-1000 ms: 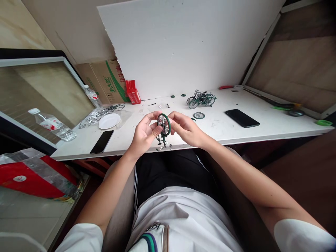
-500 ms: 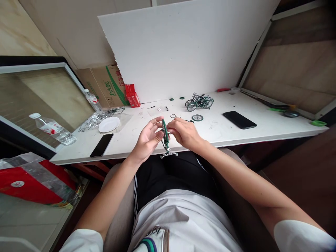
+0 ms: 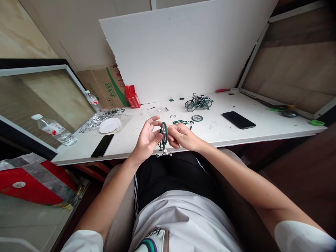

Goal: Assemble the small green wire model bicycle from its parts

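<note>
"How does the miniature bicycle [image 3: 164,144] look?"
"Its wheel [image 3: 164,132] is green-rimmed and thin-spoked; silver handlebars [image 3: 164,154] are seen below. By the left hand [image 3: 147,134] it is pinched at the table's [image 3: 217,137] near edge."
"The right hand [image 3: 185,136]?"
"Its fingers are bunched beside the wheel; whether anything is pinched cannot be told."
"Farther right?"
"A loose wheel [image 3: 197,118]."

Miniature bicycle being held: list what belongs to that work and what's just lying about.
Likely belongs: held miniature bicycle, loose spoked wheel, loose green part, standing miniature bicycles.

Likely just lying about: left smartphone, right smartphone, near water bottle, far water bottle, white plate, red box.
</note>
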{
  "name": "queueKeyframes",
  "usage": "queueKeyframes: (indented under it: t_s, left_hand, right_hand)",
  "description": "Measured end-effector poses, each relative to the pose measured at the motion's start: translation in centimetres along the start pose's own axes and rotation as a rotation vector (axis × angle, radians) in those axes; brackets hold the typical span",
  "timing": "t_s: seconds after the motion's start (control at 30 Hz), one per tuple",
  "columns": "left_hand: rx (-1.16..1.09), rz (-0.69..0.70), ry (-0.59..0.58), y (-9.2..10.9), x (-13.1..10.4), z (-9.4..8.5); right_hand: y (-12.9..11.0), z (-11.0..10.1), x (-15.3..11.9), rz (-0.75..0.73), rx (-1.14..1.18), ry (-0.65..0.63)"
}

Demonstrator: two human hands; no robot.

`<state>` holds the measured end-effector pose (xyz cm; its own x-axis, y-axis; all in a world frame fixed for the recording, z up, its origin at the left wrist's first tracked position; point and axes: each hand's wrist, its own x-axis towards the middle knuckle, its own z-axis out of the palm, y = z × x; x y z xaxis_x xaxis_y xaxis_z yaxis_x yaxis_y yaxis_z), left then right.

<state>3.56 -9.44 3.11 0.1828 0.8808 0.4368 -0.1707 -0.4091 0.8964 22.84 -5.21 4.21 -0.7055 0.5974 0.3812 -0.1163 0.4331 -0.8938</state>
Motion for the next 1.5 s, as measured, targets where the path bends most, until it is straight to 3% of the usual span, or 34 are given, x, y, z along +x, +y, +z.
queueKeyframes:
  t_s: [0.17,0.33,0.57,0.77,0.9,1.0,1.1,1.23,1.3,1.4,1.5]
  left_hand:
    - [-0.073,-0.012,0.061,0.4,0.1,0.2]
    - [-0.084,-0.02,0.06,0.0,0.2,0.0]
    - [-0.114,-0.051,0.052,-0.3,0.1,0.1]
    - [-0.139,-0.047,0.045,0.0,0.2,0.1]
    - [-0.101,-0.033,0.047,0.2,0.2,0.1]
    - [-0.094,-0.038,0.049,0.2,0.2,0.2]
    - [-0.114,-0.06,0.043,0.1,0.1,0.3]
    - [-0.132,-0.087,0.031,0.4,0.0,0.4]
    - [-0.137,-0.094,0.033,0.6,-0.1,0.4]
    - [-0.135,-0.1,0.033,0.8,-0.1,0.4]
    - [-0.143,-0.096,0.062,0.5,0.1,0.2]
  right_hand:
    - [-0.7,0.0,0.0,-0.16,-0.133,0.172]
    - [-0.3,-0.2,-0.1,-0.304,-0.36,0.194]
    - [0.9,0.3,0.1,-0.372,-0.538,0.27]
    - [0.2,0.8,-0.1,-0.127,-0.296,0.26]
    - [0.0,0.6,0.0,-0.201,-0.184,0.238]
    - [0.3,0.6,0.1,-0.253,-0.237,0.253]
    - [0.3,0.7,0.2,-0.185,-0.222,0.283]
    - [-0.2,0.7,0.5,0.114,0.253,0.072]
    - [-0.5,0.5,0.6,0.194,0.454,-0.013]
    - [-0.8,0.3,0.7,0.189,0.519,0.048]
    - [-0.6,0.2,0.7,0.075,0.372,0.18]
